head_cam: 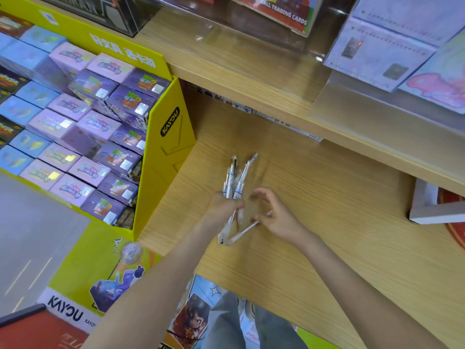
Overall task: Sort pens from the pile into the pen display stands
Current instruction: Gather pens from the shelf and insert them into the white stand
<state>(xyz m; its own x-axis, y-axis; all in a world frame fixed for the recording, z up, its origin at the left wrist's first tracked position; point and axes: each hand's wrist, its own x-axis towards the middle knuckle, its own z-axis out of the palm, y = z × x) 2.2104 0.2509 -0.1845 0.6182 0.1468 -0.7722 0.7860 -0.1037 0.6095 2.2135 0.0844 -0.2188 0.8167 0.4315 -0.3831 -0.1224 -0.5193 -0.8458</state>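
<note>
My left hand (225, 205) grips a bunch of several white pens (236, 181) over the wooden shelf (327, 210); their tips fan out away from me and their rear ends stick out below the fist. My right hand (273, 216) is just to the right, its thumb and fingers pinching the end of one white pen (242, 231) that slants down and left toward the bottom of the bunch. No pen display stand is in view.
A yellow KAYOU cardboard display (167, 137) full of small card boxes stands at the left of the shelf. An upper wooden shelf (251, 69) overhangs at the back, bearing trading card boxes and card binders (382, 44). A grey tray edge (432, 210) sits at the right.
</note>
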